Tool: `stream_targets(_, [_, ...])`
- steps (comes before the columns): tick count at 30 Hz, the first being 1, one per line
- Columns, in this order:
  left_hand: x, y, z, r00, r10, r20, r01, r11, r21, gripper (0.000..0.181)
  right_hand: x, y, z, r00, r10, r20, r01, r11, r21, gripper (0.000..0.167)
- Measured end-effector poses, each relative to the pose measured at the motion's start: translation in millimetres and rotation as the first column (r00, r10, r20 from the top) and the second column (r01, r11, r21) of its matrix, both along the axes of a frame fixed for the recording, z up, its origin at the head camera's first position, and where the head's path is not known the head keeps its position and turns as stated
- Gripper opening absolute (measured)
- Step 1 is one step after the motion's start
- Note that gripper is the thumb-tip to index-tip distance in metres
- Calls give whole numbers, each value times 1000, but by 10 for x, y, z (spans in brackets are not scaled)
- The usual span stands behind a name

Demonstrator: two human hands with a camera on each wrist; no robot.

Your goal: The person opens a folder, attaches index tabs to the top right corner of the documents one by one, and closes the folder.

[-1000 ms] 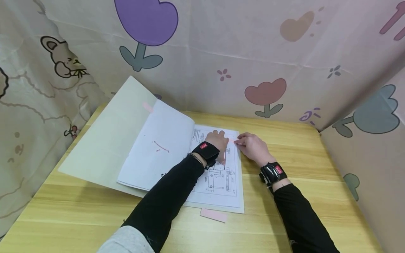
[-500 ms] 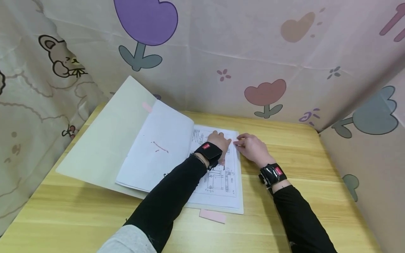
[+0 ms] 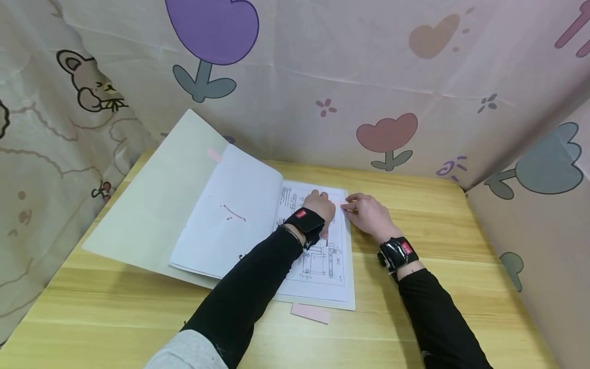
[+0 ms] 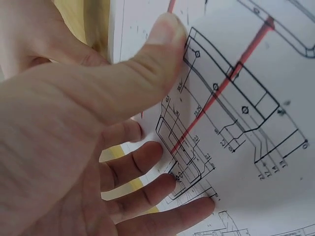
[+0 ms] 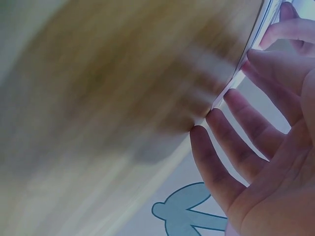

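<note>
An opened booklet shows a page with line drawings [image 3: 318, 264] on its right side. Above that page is my left hand [image 3: 319, 207], its thumb and fingers spread against the paper in the left wrist view. A small pink strip [image 3: 337, 203] lies at the page's right edge, between the two hands. My right hand [image 3: 369, 218] pinches its outer end between thumb and index finger; in the right wrist view its other fingertips [image 5: 199, 130] stand along the paper's edge.
The pale cover [image 3: 161, 195] and a white sheet [image 3: 230, 210] stand raised at the left. A second pink strip [image 3: 214, 155] is on the cover. Another pink piece [image 3: 311, 313] lies on the wooden table [image 3: 396, 333] in front. A patterned cloth [image 3: 295, 92] hangs behind.
My left hand has shifted slightly to the right, and its fingers are drawn in a little near the page's edge. The right hand keeps its place.
</note>
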State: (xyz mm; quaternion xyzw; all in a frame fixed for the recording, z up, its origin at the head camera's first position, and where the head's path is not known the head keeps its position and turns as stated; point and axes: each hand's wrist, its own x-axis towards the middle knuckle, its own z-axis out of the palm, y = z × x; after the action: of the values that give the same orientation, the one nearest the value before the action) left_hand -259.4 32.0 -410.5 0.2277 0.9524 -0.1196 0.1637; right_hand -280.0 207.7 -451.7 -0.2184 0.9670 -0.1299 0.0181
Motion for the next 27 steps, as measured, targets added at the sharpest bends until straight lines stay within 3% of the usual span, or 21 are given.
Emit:
stream_targets(9, [126, -64, -2, 999, 22, -49, -19, 998, 57, 46, 36, 1, 41, 997, -29, 77, 30, 1000, 0, 35])
stream_targets(23, [140, -116, -85, 998, 42, -38, -38, 996, 82, 37, 176, 124, 44, 986, -140, 88, 127, 982, 138, 55])
stream_targets(27, [145, -146, -159, 998, 57, -32, -52, 988, 144, 36, 237, 153, 67, 982, -176, 74, 166, 978, 125, 56])
